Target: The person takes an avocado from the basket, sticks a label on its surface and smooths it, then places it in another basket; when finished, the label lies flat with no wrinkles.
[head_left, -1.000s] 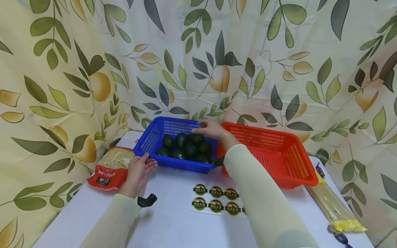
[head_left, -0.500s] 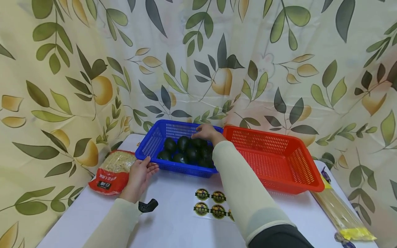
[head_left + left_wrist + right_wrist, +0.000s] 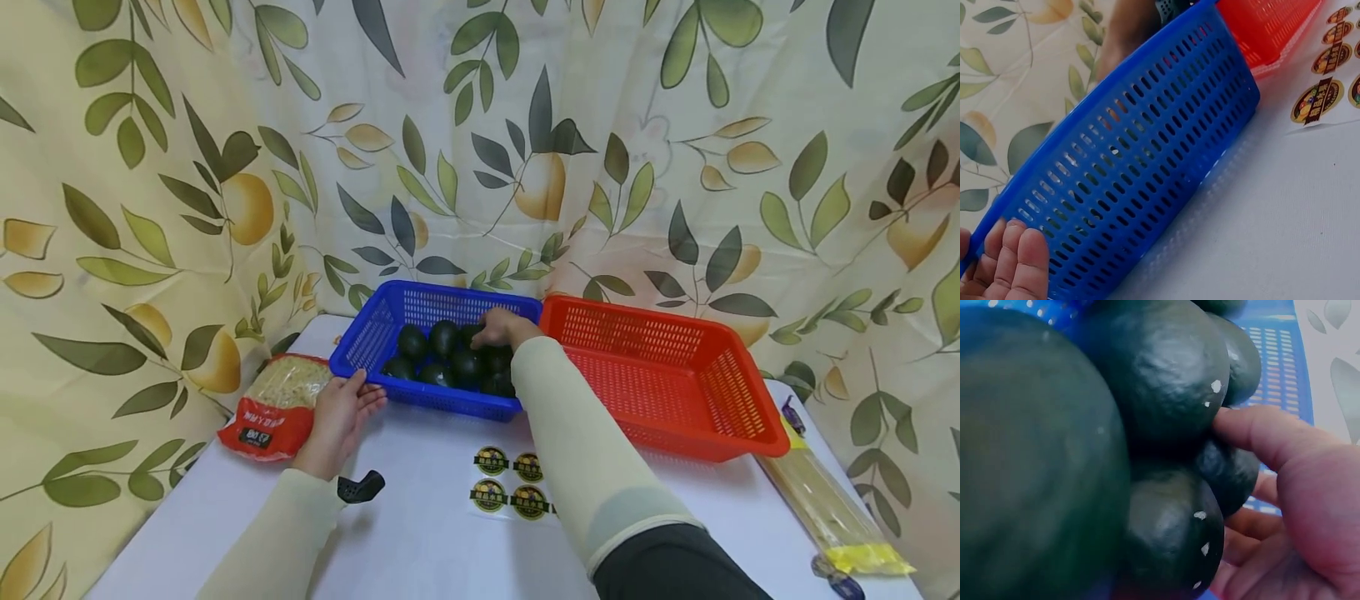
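Note:
Several dark green avocados (image 3: pixel 442 337) lie in the right half of a blue slotted basket (image 3: pixel 431 397). My left hand (image 3: pixel 341 417) holds the basket's near left rim, thumb over the edge and fingers (image 3: pixel 1030 262) against the outer wall. Reaching in from above, my right hand (image 3: pixel 504 327) is among the avocados at the back right. In the right wrist view its thumb and fingers lie on either side of a dark avocado (image 3: pixel 1227 475), the thumb tip also right at a larger avocado (image 3: pixel 1166 375). Part of the right fingers is hidden behind the fruit.
A red slotted basket (image 3: pixel 660 375) with a bare floor stands right beside the blue one. A red and clear food bag (image 3: pixel 277 408) lies left. A sheet of round stickers (image 3: pixel 510 483) is in front. A long yellow-ended packet (image 3: pixel 832 500) lies far right.
My right hand has moved from over the blue basket's back rim down into the avocados, its fingers now lower around one. The left hand stays at the rim.

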Action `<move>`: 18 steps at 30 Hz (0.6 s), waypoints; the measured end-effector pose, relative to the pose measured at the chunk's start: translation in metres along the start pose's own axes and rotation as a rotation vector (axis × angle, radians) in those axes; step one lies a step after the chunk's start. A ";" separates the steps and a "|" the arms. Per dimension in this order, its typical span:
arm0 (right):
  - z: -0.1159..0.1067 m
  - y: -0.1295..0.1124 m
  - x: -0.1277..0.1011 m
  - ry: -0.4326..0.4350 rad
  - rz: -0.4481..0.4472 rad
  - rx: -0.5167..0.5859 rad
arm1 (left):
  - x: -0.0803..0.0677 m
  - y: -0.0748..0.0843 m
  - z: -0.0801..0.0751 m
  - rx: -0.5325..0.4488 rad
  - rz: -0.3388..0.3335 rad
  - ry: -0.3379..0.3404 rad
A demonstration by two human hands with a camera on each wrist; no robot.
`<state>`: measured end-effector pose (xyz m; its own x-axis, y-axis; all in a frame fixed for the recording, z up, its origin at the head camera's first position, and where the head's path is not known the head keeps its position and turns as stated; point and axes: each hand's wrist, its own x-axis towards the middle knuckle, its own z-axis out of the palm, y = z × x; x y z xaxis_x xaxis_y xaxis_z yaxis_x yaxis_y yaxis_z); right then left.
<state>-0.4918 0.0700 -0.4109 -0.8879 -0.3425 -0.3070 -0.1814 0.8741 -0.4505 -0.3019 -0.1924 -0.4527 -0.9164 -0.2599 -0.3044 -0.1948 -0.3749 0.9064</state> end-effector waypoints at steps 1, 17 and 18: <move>-0.001 -0.002 0.001 0.000 -0.005 -0.014 | 0.001 0.001 0.000 0.003 -0.002 0.000; 0.008 -0.014 0.015 -0.056 -0.057 -0.149 | 0.000 -0.001 -0.001 0.031 0.014 0.005; 0.006 -0.016 0.014 -0.036 -0.083 -0.153 | 0.000 0.000 -0.001 0.029 0.021 0.006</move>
<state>-0.4987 0.0490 -0.4128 -0.8521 -0.4252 -0.3050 -0.3180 0.8837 -0.3436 -0.3020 -0.1932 -0.4529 -0.9184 -0.2729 -0.2865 -0.1853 -0.3434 0.9207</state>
